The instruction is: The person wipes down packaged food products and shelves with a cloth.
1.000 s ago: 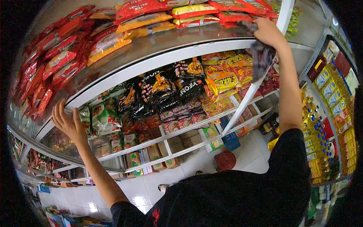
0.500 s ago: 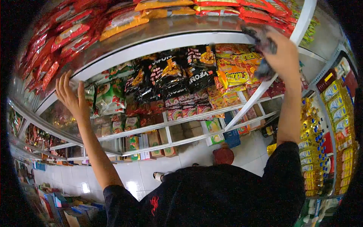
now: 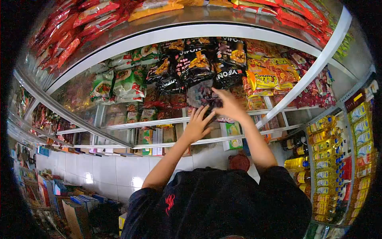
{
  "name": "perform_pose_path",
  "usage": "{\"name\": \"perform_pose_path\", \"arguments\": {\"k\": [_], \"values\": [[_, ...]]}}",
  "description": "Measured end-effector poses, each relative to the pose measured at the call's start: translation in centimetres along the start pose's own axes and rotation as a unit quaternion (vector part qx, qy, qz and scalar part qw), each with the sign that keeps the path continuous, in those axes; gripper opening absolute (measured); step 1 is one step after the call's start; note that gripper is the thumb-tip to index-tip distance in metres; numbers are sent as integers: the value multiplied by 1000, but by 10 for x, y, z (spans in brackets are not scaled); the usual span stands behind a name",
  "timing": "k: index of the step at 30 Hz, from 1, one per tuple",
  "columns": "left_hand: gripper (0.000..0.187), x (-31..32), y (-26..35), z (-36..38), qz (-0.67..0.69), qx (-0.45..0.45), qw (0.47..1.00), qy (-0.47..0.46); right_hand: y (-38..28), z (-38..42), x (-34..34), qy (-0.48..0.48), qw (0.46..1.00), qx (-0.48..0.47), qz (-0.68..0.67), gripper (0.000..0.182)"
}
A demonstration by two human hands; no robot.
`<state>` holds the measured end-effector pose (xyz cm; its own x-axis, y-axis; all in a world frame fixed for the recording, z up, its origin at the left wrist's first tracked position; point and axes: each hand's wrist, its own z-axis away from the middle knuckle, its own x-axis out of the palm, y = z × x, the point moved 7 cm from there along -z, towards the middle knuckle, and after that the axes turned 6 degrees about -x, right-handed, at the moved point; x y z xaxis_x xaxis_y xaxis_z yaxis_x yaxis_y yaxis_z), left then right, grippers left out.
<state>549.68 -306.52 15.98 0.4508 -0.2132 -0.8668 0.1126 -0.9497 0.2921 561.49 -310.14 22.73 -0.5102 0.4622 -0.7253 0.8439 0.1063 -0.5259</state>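
A crumpled dark cloth [image 3: 201, 93] is between my two hands, in front of the black noodle packets [image 3: 195, 65]. My right hand [image 3: 229, 105] grips its right side, with fingers curled around the edge. Fingers spread, my left hand [image 3: 197, 124] touches the cloth's lower edge near the shelf's white front rail [image 3: 163, 122]. Green-and-white packets [image 3: 129, 83] lie to the left of the black ones, and yellow-orange packets [image 3: 262, 77] to the right.
Above, a white shelf edge [image 3: 159, 36] runs across below red packets [image 3: 93, 16]. A slanting white post [image 3: 306, 81] stands right of my right hand. Yellow oil bottles [image 3: 322, 163] line the far right. A dark red stool [image 3: 239, 162] is on the floor below.
My right hand has brought the dark cloth from the upper right post down to the middle. My left hand has left the shelf edge at left and moved right to the cloth.
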Motion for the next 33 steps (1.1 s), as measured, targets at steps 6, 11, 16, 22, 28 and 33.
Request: {"name": "perform_pose_path", "arguments": {"k": [6, 11, 16, 22, 28, 33], "values": [[59, 8, -6, -30, -46, -52, 997, 42, -155, 66, -173, 278, 904, -297, -133, 20], [63, 0, -6, -48, -99, -72, 988, 90, -254, 144, -222, 198, 728, -560, -343, 12], [63, 33, -21, -59, -54, -133, 988, 51, -265, 155, -225, 198, 749, -554, -304, 11], [64, 52, 5, -72, -50, -120, 991, 17, -265, 156, -231, 202, 757, -547, -296, 10], [63, 36, -17, -53, -27, -114, 993, -19, -263, 154, -234, 198, 757, -547, -297, 8], [62, 3, -76, -5, -77, -170, 982, 36, -260, 150, -235, 199, 756, -547, -299, 7]]}}
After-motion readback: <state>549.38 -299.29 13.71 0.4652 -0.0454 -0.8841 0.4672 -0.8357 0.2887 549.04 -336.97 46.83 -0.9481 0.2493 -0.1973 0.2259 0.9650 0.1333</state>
